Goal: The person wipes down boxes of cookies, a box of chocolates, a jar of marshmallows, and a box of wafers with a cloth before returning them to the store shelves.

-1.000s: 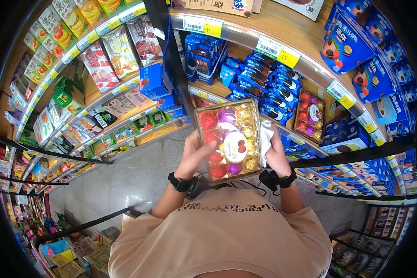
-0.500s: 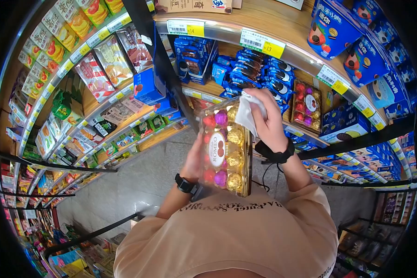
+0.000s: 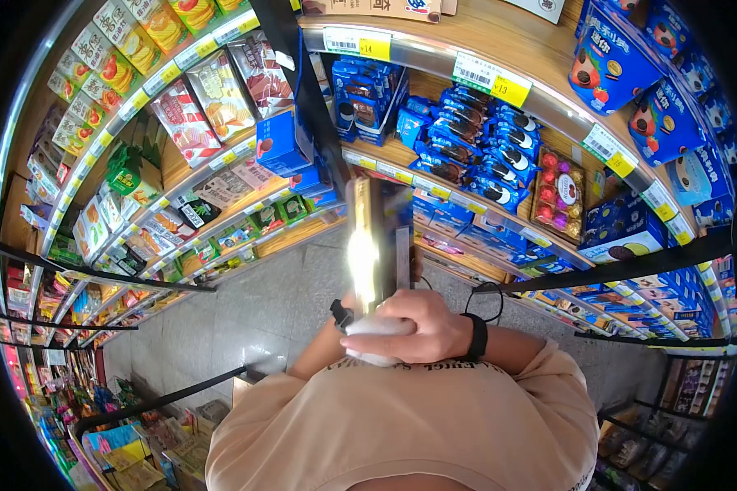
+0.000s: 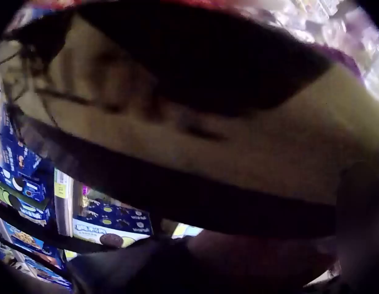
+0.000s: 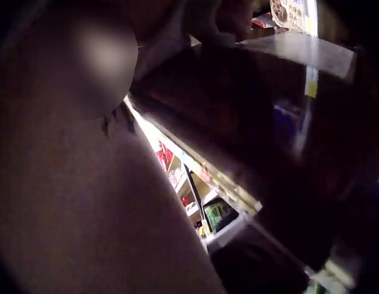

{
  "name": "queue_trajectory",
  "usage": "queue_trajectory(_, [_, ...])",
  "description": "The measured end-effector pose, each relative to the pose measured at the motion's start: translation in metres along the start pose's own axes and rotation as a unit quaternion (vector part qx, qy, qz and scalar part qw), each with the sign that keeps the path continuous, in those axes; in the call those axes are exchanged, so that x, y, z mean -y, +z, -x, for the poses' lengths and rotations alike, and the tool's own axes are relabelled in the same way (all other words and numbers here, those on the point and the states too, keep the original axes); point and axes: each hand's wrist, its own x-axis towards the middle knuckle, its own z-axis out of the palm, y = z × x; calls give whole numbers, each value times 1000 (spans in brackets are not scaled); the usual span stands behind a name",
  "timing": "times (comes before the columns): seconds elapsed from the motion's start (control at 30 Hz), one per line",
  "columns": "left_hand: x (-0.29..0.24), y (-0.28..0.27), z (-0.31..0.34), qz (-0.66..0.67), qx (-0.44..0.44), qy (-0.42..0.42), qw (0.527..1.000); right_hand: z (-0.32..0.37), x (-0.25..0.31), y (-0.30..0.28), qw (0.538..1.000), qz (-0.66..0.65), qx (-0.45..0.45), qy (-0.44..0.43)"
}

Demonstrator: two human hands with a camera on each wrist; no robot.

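In the head view a box of chocolates [image 3: 367, 245] stands turned on edge in front of the chest. Its narrow gold side faces up, with a bright glare on it. My right hand [image 3: 426, 326] holds a folded white cloth [image 3: 375, 342] against the near end of the box. The left hand grips the box from its far side; most of that hand is hidden, with fingertips [image 3: 418, 266] showing at the right edge. Close up and dark, the box's underside [image 4: 251, 147] fills much of the left wrist view.
A similar chocolate box [image 3: 558, 196] lies on the shelf ahead, beside blue cookie packs [image 3: 499, 168]. Blue tubs [image 3: 610, 61] stand on the right. Snack boxes [image 3: 219, 94] line the left shelves, and a dark post [image 3: 299, 74] divides the two sides. Grey floor [image 3: 246, 286] shows below.
The box has turned from its clear lid facing up to its narrow side facing up. My right hand has moved with the cloth from the box's far right corner to its near end.
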Motion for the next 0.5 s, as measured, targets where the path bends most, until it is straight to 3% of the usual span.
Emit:
queue_trajectory(0.03, [1, 1, -1, 18, 45, 17, 999, 1, 2, -1, 998, -12, 59, 17])
queue_trajectory(0.07, [3, -1, -2, 87, 50, 18, 995, 3, 2, -1, 997, -21, 69, 28])
queue_trajectory(0.13, [-10, 9, -4, 90, 93, 17, 991, 7, -1, 1, 994, -37, 89, 52])
queue_trajectory(0.2, [-13, 8, -3, 100, 85, 70, 989, 15, -13, 19, 999, 7, -23, 27])
queue_trajectory(0.27, [6, -30, -23, 217, 113, 99, 965, 19, -23, 29, 990, 71, -119, -6])
queue_trajectory(0.3, [15, -50, -35, 175, 206, 181, 946, 21, -24, 28, 988, 75, -136, 13])
queue_trajectory(0.33, [16, -50, -36, 178, 223, 194, 939, 23, -28, 27, 982, 86, -161, 57])
queue_trajectory(0.43, [8, -42, -28, 173, 173, 172, 954, 32, -43, 28, 951, 116, -223, 181])
queue_trajectory(0.5, [-2, -35, -20, 163, 148, 161, 962, 29, -43, 28, 943, 112, -233, 208])
